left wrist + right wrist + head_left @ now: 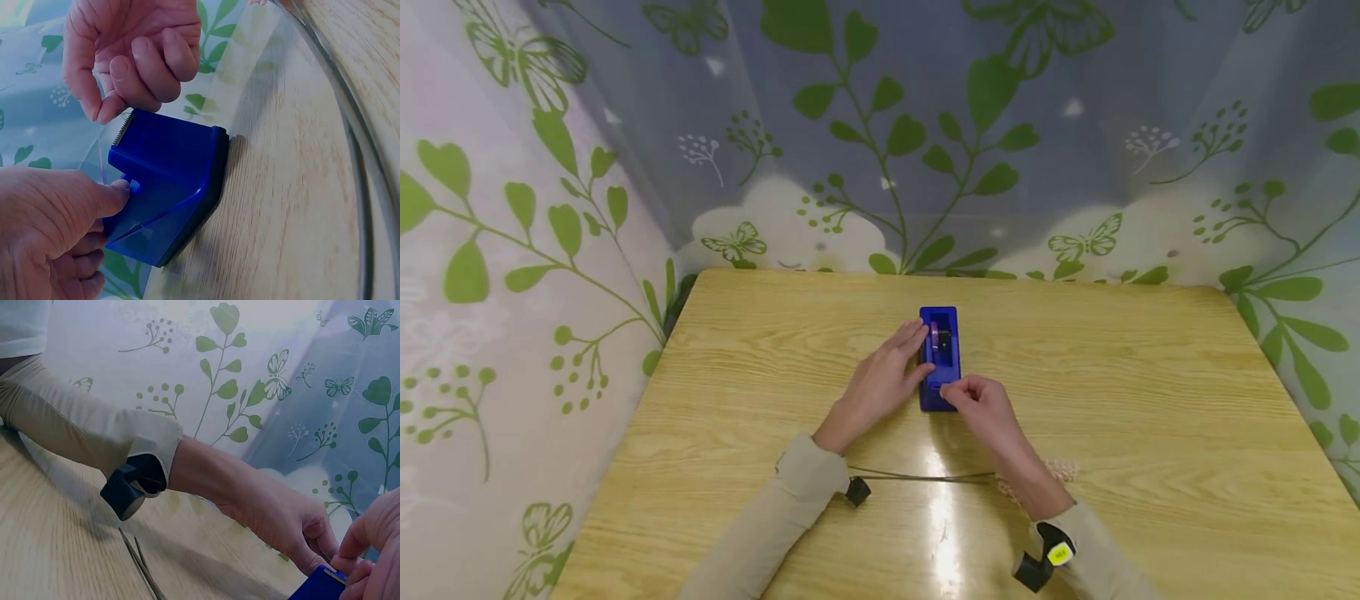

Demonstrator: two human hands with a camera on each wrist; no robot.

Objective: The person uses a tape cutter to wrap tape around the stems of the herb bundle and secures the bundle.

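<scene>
My right hand (pixel 981 400) has its grip curled, thumb and forefinger pinching at the serrated cutter end of the blue tape dispenser (pixel 939 357); whether tape is actually caught between them I cannot tell. Just across, my left hand (pixel 887 377) steadies the dispenser's side, thumb pressed to it, fingers laid along the body. It sits flat on the wooden surface (pixel 1150 417) between both hands. I judge the pull barely begun: no drawn or cut strip shows
</scene>
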